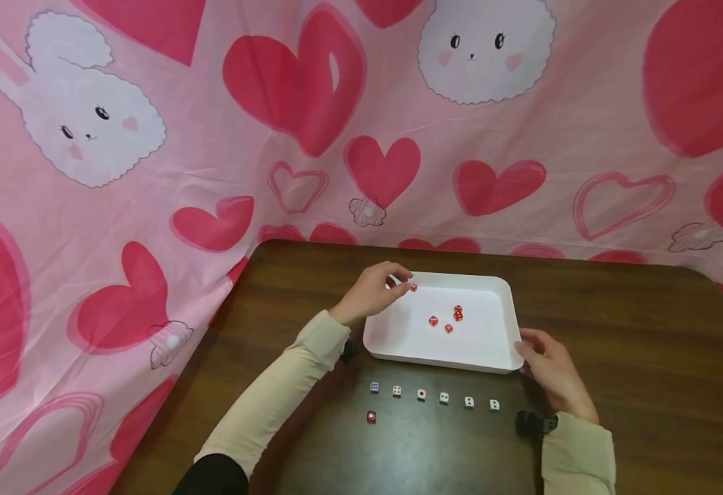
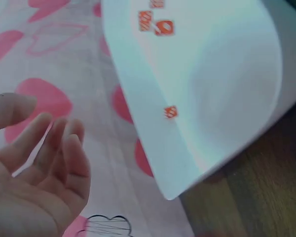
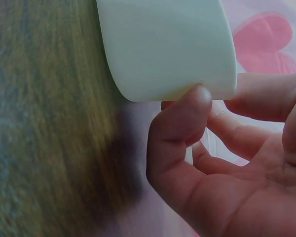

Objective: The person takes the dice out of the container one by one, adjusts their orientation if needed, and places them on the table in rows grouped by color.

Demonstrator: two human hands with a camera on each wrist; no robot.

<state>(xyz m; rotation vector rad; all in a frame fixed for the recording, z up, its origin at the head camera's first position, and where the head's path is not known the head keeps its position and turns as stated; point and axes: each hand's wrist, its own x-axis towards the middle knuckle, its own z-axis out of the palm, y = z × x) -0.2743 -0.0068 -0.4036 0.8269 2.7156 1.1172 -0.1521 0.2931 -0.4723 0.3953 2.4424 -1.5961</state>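
In the head view, the left hand (image 1: 371,291) is hovering over the far left corner of the shallow white rectangular plastic tray (image 1: 497,302), and a small translucent red die (image 1: 413,287) is sitting right at its fingertips; whether the fingers are pinching it or have let go I cannot tell. Four more red dice (image 1: 449,318) are lying near the middle of the tray's smooth floor. The right hand (image 1: 549,368) is curling at the tray's near right corner, thumb touching the rounded rim. A row of six white dice (image 1: 433,397) is lying along the dark wood-grain table (image 1: 646,357) just off the tray's near edge, with a lone red die (image 1: 371,416) under the row's left end. In the left wrist view, the fingers (image 2: 64,153) are lying relaxed and slightly apart, holding nothing, and a red die is sitting by the tray's wall. In the right wrist view, the thumb (image 3: 180,123) is pressing the tray's matte, rounded corner while the other fingers are bending loosely behind it.
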